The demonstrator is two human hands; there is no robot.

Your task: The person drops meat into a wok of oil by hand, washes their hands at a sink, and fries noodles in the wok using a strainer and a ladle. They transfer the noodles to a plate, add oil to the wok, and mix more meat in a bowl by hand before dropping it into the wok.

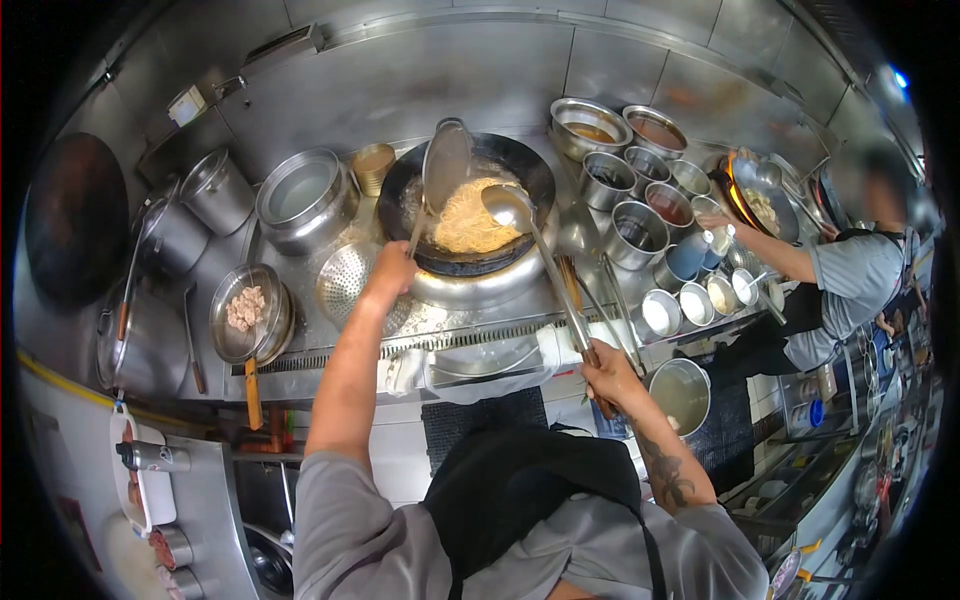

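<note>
Ladle (pixel 507 207): bowl in the wok (pixel 545 192), against the right side of the noodles (pixel 470 226).
Ladle axis: long handle slants from the bowl, at upper left, down to the right and toward the wearer; bowl end points away.
Right hand (pixel 612 377): fingers wrapped around the ladle handle near its wooden end, which projects below the fist.
Skimmer (pixel 447 165): head stands over the left part of the wok, partly in front of the far rim.
Skimmer axis: runs away from the wearer, leaning slightly right; head points toward the back wall.
Left hand (pixel 394 272): fingers closed around the skimmer handle, just beside the near-left wok rim.
Wok contents: pale yellow noodles, heaped between the 2 tools.
Left of wok: perforated ladle (pixel 352 283) near the left forearm; strainer (pixel 228 318) with meat pieces (pixel 245 309), wooden handle toward the wearer.
Right of wok: 3 white-filled containers (pixel 661 313); 1 co-worker (pixel 858 275) at a second wok (pixel 790 222).
</note>
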